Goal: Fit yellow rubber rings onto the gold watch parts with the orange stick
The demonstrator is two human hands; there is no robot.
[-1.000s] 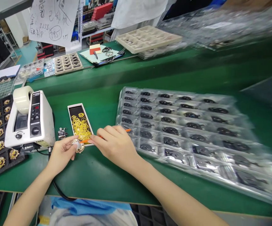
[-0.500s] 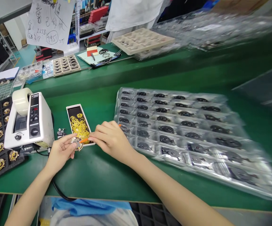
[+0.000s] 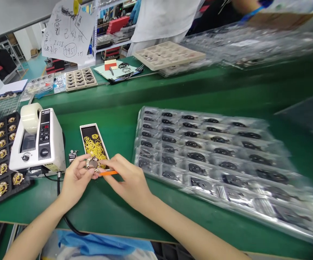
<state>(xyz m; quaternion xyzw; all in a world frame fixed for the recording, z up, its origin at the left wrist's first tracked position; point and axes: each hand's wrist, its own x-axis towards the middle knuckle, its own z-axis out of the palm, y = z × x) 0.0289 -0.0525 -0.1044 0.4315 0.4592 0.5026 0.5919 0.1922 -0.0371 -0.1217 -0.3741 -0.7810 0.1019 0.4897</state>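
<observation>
My left hand (image 3: 77, 177) has its fingers closed around the rim of a round gold-coloured watch case (image 3: 93, 163) with a flat grey disc in its middle. On the other side, my right hand (image 3: 131, 180) grips an orange stick-like tool (image 3: 108, 173), and its fingertips meet the right edge of the case. Just behind both hands is a narrow white-edged box (image 3: 82, 135) with a black inside. Many thin yellow rings (image 3: 94, 146) lie heaped in it, and the hands hide its near end.
A white tape dispenser (image 3: 56, 141) and a small metal counter (image 3: 72, 155) stand left. Beyond is a black tray of gold watch cases (image 3: 2, 154). Stacked clear trays (image 3: 183, 169) with black parts fill the right. A beige tray (image 3: 170, 54) sits at the back, near a person (image 3: 156, 21).
The orange tool has swung from pointing at the case to lying below my right fingers. Those fingers have come onto the case's edge, and its grey face now shows more. The view has shifted slightly.
</observation>
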